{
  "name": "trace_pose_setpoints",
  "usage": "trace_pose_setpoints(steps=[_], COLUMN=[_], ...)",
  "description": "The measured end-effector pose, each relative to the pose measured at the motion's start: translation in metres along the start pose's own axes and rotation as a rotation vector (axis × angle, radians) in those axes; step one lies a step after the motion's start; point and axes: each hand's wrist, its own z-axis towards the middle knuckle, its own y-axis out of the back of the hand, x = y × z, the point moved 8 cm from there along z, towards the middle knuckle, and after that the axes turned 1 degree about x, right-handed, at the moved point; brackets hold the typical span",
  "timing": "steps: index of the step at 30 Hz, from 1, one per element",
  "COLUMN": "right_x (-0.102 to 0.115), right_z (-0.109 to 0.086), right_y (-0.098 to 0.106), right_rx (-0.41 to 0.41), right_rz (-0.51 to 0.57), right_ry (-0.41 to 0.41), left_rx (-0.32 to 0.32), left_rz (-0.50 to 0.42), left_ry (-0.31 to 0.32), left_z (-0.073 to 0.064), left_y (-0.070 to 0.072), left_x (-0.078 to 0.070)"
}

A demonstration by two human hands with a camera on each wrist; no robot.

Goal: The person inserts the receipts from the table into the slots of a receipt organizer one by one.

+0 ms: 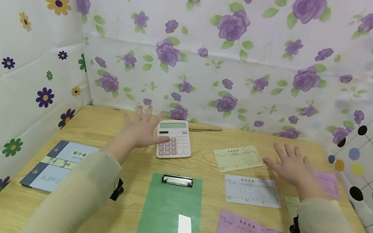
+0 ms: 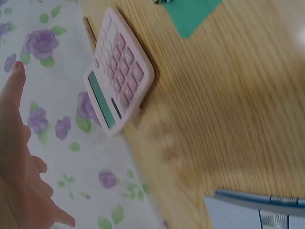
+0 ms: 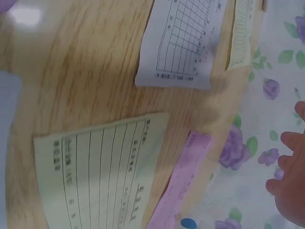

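Head view: both hands (image 1: 140,131) extend forward, fingers (image 1: 149,114) spread.

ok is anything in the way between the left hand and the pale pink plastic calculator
Nothing visible stands between the left hand and the pale pink plastic calculator: the left wrist view shows a gap, with flowered white cloth behind. The slim brown stick lies to the calculator's right, off that path.
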Motion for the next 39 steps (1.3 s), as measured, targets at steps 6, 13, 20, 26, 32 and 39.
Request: trace_pose_setpoints(steps=[6, 13, 20, 26, 32, 39], right_x=[0.001, 0.002, 0.007, 0.006, 0.007, 0.006], right_z=[0.011, 0.022, 0.032, 0.041, 0.046, 0.05], right_y=[-0.016, -0.033, -0.046, -0.053, -0.053, -0.055], right_rx=[0.006, 0.015, 0.042, 0.057, 0.034, 0.016], right_rz=[0.033, 0.091, 0.17, 0.232, 0.199, 0.14], right_ry=[0.005, 0.025, 0.026, 0.034, 0.049, 0.07], left_rx=[0.017, 0.02, 0.051, 0.086, 0.109, 0.129], left_rz=[-0.033, -0.043, -0.092, -0.167, -0.219, -0.189], left_ry=[-0.076, -0.188, -0.295, -0.417, -0.48, -0.459], left_z=[-0.007, -0.019, -0.031, -0.04, -0.044, -0.046], left_y=[-0.014, -0.027, -0.041, -0.06, -0.077, -0.092], left_x=[-0.026, -0.055, -0.073, -0.085, -0.091, -0.091])
